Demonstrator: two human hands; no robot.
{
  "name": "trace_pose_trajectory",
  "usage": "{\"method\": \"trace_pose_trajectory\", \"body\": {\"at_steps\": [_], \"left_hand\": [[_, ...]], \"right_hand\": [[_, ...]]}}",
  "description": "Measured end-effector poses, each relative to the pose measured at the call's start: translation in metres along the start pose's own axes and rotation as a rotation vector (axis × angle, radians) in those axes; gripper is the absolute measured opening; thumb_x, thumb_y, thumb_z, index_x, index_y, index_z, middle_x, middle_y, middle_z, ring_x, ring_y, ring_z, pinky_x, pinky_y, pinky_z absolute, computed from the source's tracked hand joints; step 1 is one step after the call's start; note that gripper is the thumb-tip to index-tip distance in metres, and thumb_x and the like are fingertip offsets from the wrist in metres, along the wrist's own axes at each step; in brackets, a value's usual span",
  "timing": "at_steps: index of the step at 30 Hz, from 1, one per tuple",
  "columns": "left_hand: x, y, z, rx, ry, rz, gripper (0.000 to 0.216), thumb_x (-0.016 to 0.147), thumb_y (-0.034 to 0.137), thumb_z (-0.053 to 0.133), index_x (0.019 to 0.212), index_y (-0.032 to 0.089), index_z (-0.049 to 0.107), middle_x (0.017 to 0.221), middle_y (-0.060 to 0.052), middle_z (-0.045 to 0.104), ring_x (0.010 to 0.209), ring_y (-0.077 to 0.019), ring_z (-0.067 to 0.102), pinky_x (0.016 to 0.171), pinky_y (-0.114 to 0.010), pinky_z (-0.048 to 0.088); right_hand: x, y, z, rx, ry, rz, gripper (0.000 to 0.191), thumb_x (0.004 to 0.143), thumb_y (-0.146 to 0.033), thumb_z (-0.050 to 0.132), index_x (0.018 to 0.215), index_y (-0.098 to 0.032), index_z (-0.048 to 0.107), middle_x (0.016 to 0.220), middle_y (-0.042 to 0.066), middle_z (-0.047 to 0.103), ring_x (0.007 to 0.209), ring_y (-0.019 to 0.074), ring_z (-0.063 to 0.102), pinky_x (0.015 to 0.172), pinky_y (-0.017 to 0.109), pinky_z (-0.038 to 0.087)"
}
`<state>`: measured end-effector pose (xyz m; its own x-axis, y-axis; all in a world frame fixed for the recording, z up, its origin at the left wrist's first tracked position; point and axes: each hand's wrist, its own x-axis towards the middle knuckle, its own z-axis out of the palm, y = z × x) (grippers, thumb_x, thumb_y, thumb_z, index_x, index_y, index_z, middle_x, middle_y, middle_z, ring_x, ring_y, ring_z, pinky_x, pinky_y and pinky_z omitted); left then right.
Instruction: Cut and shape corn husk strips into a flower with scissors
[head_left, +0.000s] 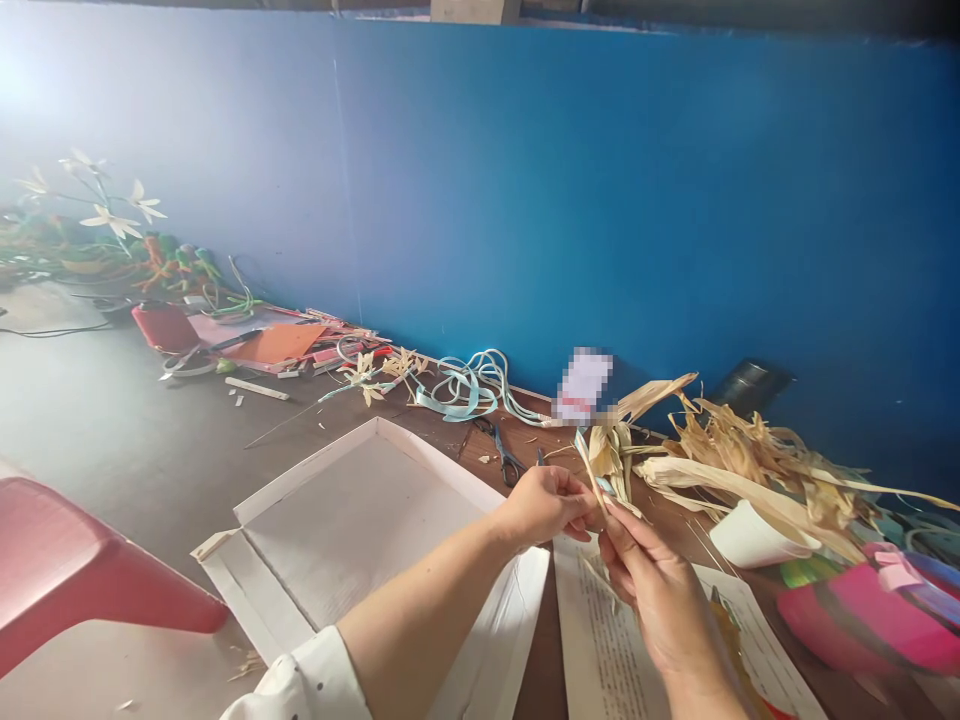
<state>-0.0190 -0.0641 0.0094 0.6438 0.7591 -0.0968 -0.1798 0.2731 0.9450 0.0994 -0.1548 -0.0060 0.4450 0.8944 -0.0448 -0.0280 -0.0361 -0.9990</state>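
My left hand [546,505] and my right hand [649,570] meet over the right side of the floor, their fingertips pinched together. Between them rises a narrow pale strip of dried husk [589,466], with a bit of light blue at its top. Fingers cover its lower part. Just behind the hands lies a bunch of dried corn husks [750,450], curled and straw-coloured. Scissors [504,455] with dark handles rest behind my left hand. Under my right hand is a printed sheet [600,640].
An open shallow white box [341,530] lies left of my hands. At right are a white cup [761,535] and a pink bag-like item [870,615]. Blue cord [469,385], husk flowers [365,377] and orange paper [281,343] line the blue wall. A red plastic stool [82,570] stands left.
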Motion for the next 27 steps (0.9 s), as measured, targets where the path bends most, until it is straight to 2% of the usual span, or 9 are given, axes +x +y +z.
{"method": "trace_pose_trajectory", "body": {"at_steps": [5, 7, 9, 11, 13, 15, 18, 22, 27], "left_hand": [[0.000, -0.004, 0.000, 0.146, 0.057, -0.002, 0.018, 0.070, 0.025, 0.067, 0.067, 0.013, 0.055, 0.060, 0.000, 0.060, 0.049, -0.0086, 0.056, 0.053, -0.022, 0.046], [0.001, -0.002, 0.000, 0.137, 0.073, -0.012, 0.015, 0.071, 0.022, 0.066, 0.067, 0.013, 0.054, 0.059, 0.000, 0.060, 0.049, -0.0085, 0.056, 0.052, -0.021, 0.046], [0.001, 0.000, 0.000, 0.076, 0.110, -0.035, 0.012, 0.072, 0.018, 0.063, 0.066, 0.012, 0.054, 0.058, 0.001, 0.059, 0.046, -0.0071, 0.054, 0.052, -0.021, 0.047], [0.002, 0.002, -0.001, -0.003, 0.141, -0.057, 0.011, 0.073, 0.015, 0.061, 0.065, 0.011, 0.055, 0.056, 0.001, 0.058, 0.044, -0.0060, 0.052, 0.051, -0.021, 0.048], [0.003, 0.003, -0.001, -0.064, 0.146, -0.069, 0.009, 0.072, 0.015, 0.061, 0.066, 0.010, 0.056, 0.056, 0.001, 0.058, 0.043, -0.0057, 0.051, 0.050, -0.021, 0.048], [0.002, 0.002, 0.000, -0.101, 0.126, -0.061, 0.009, 0.071, 0.016, 0.063, 0.068, 0.010, 0.057, 0.058, 0.000, 0.059, 0.044, -0.0054, 0.050, 0.050, -0.021, 0.049], [0.001, 0.000, 0.001, -0.125, 0.082, -0.043, 0.012, 0.070, 0.018, 0.065, 0.067, 0.010, 0.057, 0.057, 0.000, 0.059, 0.046, -0.0050, 0.050, 0.051, -0.021, 0.051], [0.002, -0.004, 0.002, -0.073, 0.065, -0.050, 0.016, 0.070, 0.019, 0.066, 0.064, 0.011, 0.055, 0.055, 0.001, 0.057, 0.044, -0.0046, 0.049, 0.050, -0.020, 0.050], [0.003, -0.007, 0.003, 0.002, 0.089, -0.047, 0.019, 0.071, 0.022, 0.068, 0.064, 0.012, 0.053, 0.055, 0.001, 0.057, 0.044, -0.0047, 0.049, 0.049, -0.020, 0.049]], "right_hand": [[0.004, -0.006, -0.014, -0.464, 0.242, -0.240, 0.041, 0.073, -0.047, 0.066, 0.109, -0.028, 0.073, 0.084, 0.006, 0.070, 0.068, 0.0202, 0.059, 0.058, 0.030, 0.046], [0.006, -0.011, -0.022, -0.427, 0.430, -0.260, 0.044, 0.073, -0.047, 0.067, 0.111, -0.025, 0.072, 0.081, 0.007, 0.069, 0.065, 0.0188, 0.057, 0.053, 0.028, 0.043], [0.009, -0.015, -0.027, -0.171, 0.533, -0.250, 0.052, 0.073, -0.047, 0.069, 0.118, -0.024, 0.067, 0.073, 0.004, 0.064, 0.053, 0.0118, 0.049, 0.045, 0.023, 0.036], [0.009, -0.016, -0.027, 0.086, 0.419, -0.198, 0.058, 0.072, -0.046, 0.072, 0.125, -0.025, 0.062, 0.069, 0.000, 0.060, 0.046, 0.0060, 0.038, 0.041, 0.019, 0.029], [0.007, -0.015, -0.021, 0.202, 0.205, -0.113, 0.060, 0.072, -0.043, 0.073, 0.128, -0.028, 0.058, 0.065, -0.002, 0.058, 0.044, 0.0033, 0.032, 0.039, 0.016, 0.023], [0.004, -0.011, -0.013, 0.209, 0.052, -0.029, 0.060, 0.072, -0.041, 0.073, 0.128, -0.029, 0.057, 0.064, -0.003, 0.056, 0.043, 0.0027, 0.031, 0.039, 0.015, 0.021], [0.002, -0.004, -0.005, 0.144, -0.036, 0.055, 0.057, 0.071, -0.043, 0.074, 0.125, -0.027, 0.060, 0.063, -0.003, 0.057, 0.043, 0.0035, 0.032, 0.038, 0.015, 0.021], [0.002, 0.003, -0.004, -0.046, -0.003, 0.006, 0.050, 0.071, -0.049, 0.071, 0.116, -0.025, 0.068, 0.064, -0.001, 0.060, 0.047, 0.0079, 0.043, 0.042, 0.019, 0.034], [0.002, 0.000, -0.011, -0.529, 0.195, -0.245, 0.040, 0.077, -0.044, 0.059, 0.112, -0.028, 0.072, 0.080, 0.004, 0.071, 0.063, 0.0176, 0.059, 0.059, 0.027, 0.046]]}}
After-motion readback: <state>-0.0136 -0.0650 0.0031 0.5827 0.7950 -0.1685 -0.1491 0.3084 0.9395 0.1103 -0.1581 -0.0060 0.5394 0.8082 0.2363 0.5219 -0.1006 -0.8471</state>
